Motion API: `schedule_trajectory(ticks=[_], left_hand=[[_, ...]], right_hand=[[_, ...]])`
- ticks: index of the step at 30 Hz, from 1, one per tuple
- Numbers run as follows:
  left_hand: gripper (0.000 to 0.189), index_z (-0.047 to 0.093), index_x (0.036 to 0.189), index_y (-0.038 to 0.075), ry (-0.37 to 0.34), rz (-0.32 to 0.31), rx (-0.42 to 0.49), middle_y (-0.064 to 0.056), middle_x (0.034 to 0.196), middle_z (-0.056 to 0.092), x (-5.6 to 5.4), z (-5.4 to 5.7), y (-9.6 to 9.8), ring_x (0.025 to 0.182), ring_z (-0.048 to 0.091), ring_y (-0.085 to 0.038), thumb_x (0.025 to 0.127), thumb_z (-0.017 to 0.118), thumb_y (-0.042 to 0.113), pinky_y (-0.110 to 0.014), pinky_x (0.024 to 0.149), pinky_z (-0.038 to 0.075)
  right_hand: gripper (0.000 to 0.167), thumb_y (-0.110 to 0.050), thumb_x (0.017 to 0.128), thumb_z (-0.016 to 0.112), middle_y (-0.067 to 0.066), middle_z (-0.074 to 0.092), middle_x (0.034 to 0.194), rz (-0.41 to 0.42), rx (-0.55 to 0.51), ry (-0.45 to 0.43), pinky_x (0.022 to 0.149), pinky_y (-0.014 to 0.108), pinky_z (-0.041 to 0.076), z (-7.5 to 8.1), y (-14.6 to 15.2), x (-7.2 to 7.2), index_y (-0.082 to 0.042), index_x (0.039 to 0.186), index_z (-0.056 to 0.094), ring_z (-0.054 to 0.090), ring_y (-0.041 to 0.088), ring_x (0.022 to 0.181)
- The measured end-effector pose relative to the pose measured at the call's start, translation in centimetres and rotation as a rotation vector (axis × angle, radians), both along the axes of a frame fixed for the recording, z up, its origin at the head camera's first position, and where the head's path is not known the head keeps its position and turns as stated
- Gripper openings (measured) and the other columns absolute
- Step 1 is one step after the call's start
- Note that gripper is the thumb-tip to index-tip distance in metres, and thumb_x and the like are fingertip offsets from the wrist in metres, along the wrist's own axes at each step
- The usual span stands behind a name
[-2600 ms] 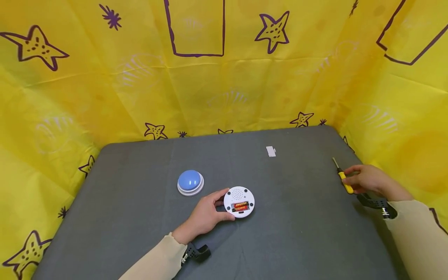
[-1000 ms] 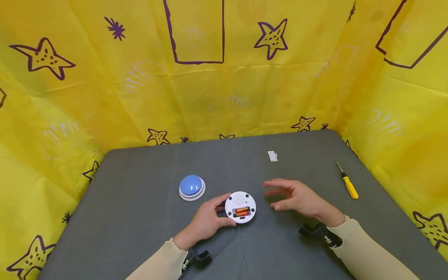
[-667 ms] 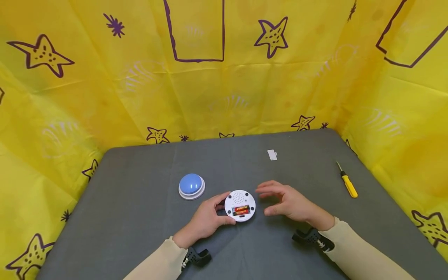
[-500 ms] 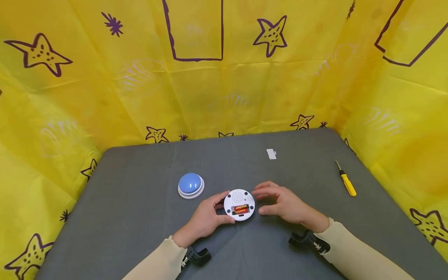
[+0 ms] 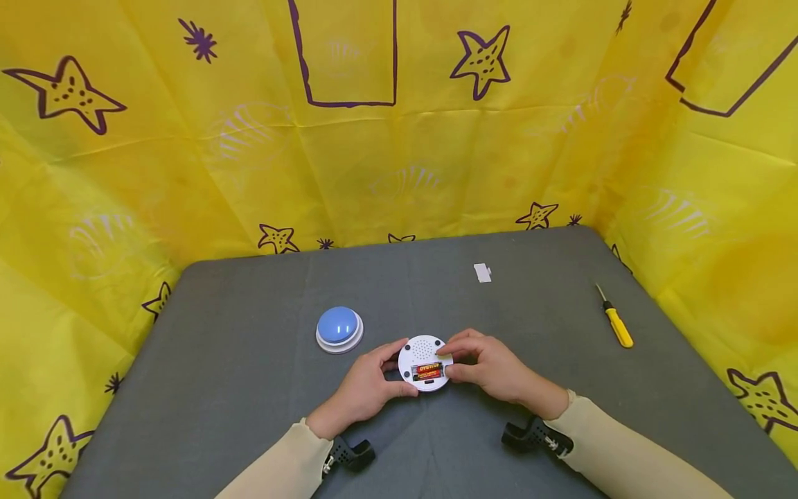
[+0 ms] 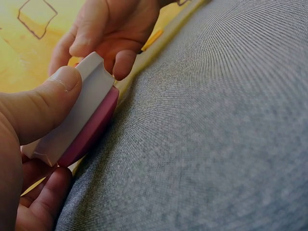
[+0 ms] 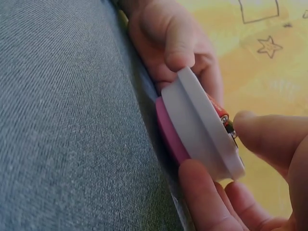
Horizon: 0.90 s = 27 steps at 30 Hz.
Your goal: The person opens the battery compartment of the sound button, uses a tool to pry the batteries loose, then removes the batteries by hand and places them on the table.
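A round white buzzer button (image 5: 420,348) is held underside up, its pink dome (image 7: 169,130) facing the table. Two red-and-black batteries (image 5: 427,372) lie side by side in its uncovered compartment. My left hand (image 5: 366,386) grips the buzzer's left side, thumb on the near rim and fingers round the far side. From the right, my right hand (image 5: 495,367) holds the opposite edge. In the right wrist view its thumb (image 7: 269,134) is at a battery's end, with fingers under the rim. Whether the thumb presses the battery is hard to tell.
A second buzzer with a blue dome (image 5: 337,326) stands dome up to the left. The small white battery cover (image 5: 483,273) lies farther back. A yellow-handled screwdriver (image 5: 617,326) lies at the right. Yellow printed cloth (image 5: 349,173) hangs behind the grey table (image 5: 249,374).
My right hand has put the screwdriver down at the right and come left to the buzzer, its fingertips now on the edge. The left hand keeps its grip.
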State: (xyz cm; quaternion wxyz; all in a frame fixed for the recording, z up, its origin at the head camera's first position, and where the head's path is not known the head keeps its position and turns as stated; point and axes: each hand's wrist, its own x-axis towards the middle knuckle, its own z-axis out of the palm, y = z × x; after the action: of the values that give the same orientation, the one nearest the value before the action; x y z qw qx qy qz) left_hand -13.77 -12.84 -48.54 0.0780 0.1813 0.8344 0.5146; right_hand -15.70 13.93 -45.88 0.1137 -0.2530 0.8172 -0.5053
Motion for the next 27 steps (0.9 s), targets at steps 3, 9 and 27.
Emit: schedule_trajectory(ticks=[3, 9, 27], left_hand=[[0.083, 0.051, 0.145, 0.005, 0.004, -0.002, 0.003, -0.007, 0.131, 0.060, 0.00, 0.04, 0.00, 0.109, 0.064, -0.016, 0.075, 0.090, 0.029, -0.031, 0.091, 0.050], [0.083, 0.051, 0.145, 0.006, 0.008, -0.006, -0.002, -0.006, 0.130, 0.061, 0.02, 0.08, -0.03, 0.109, 0.064, -0.015, 0.075, 0.089, 0.029, -0.031, 0.091, 0.050], [0.084, 0.050, 0.145, 0.005, 0.014, -0.011, -0.007, -0.006, 0.132, 0.060, 0.05, 0.13, -0.07, 0.108, 0.064, -0.015, 0.075, 0.089, 0.031, -0.030, 0.091, 0.050]], right_hand=[[0.026, -0.020, 0.087, 0.079, -0.005, 0.061, 0.111, -0.017, 0.009, -0.004, 0.084, 0.036, 0.048, 0.02, -0.24, 0.04, -0.020, 0.113, 0.076, 0.058, 0.022, 0.102], [0.022, -0.020, 0.087, 0.079, -0.002, 0.062, 0.108, -0.021, 0.002, 0.004, 0.083, 0.038, 0.048, -0.05, -0.56, 0.15, -0.016, 0.109, 0.078, 0.056, 0.024, 0.102], [0.016, -0.022, 0.089, 0.078, -0.005, 0.060, 0.105, -0.026, 0.032, 0.046, 0.084, 0.037, 0.046, -0.68, -0.84, 0.10, -0.021, 0.104, 0.079, 0.056, 0.020, 0.101]])
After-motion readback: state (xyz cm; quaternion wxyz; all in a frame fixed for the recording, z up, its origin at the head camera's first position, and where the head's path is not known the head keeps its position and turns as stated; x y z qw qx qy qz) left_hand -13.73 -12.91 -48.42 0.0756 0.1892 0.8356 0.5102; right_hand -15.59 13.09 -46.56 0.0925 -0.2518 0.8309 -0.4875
